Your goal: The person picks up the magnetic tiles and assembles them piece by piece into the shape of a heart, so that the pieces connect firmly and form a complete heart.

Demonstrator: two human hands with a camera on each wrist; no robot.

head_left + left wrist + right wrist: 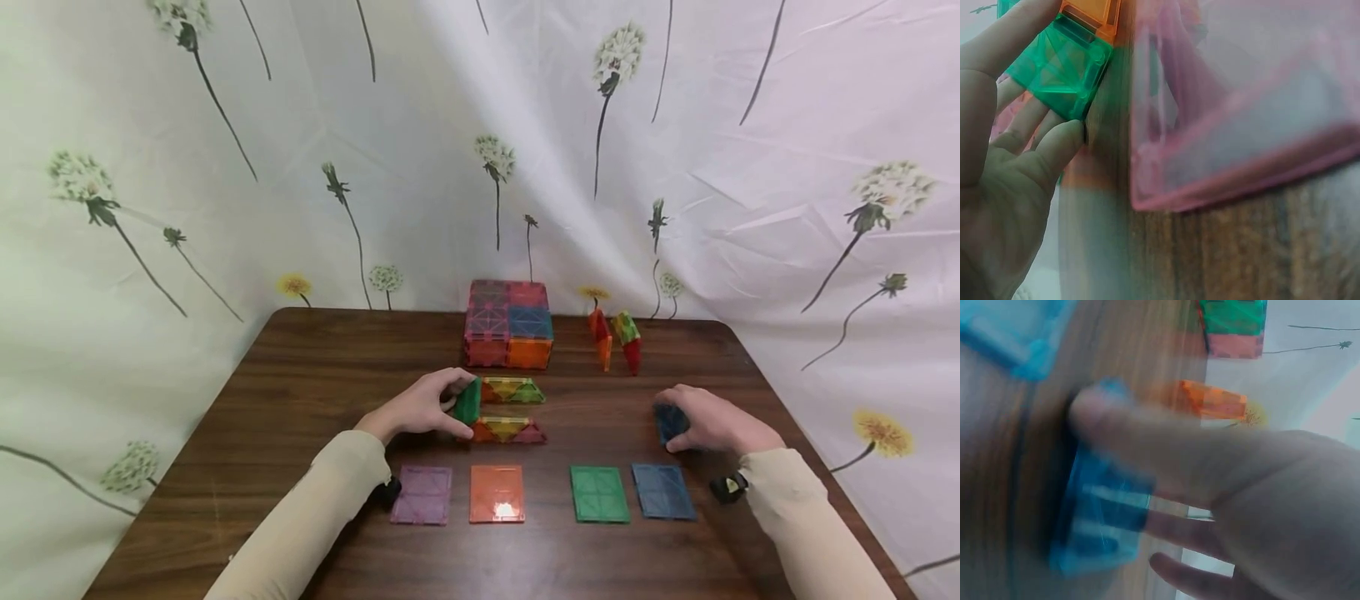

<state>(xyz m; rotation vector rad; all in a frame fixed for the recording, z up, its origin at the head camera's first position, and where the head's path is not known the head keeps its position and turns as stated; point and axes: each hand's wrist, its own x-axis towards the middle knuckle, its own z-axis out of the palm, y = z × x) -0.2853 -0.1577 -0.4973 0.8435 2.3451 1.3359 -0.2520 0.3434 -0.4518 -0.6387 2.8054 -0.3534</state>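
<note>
My left hand (427, 406) pinches a translucent green magnetic tile (468, 402) on edge at the left ends of two standing rows of coloured tiles. The back row (512, 390) and front row (510, 430) run roughly parallel, with a gap between them. In the left wrist view, thumb and fingers lie around the green tile (1060, 69), an orange piece beside it. Over on the right, my right hand (712, 419) grips a blue tile (670, 423) between thumb and fingers, tilted near the tabletop. The right wrist view blurs this blue tile (1100, 506).
Four-sided tiles lie flat in front: purple (422, 495), orange (497, 493), green (599, 494) and blue (663, 492). A box built of coloured tiles (508, 325) stands at the back. Two upright pieces, orange-red (602, 339) and green-red (627, 342), stand right of it.
</note>
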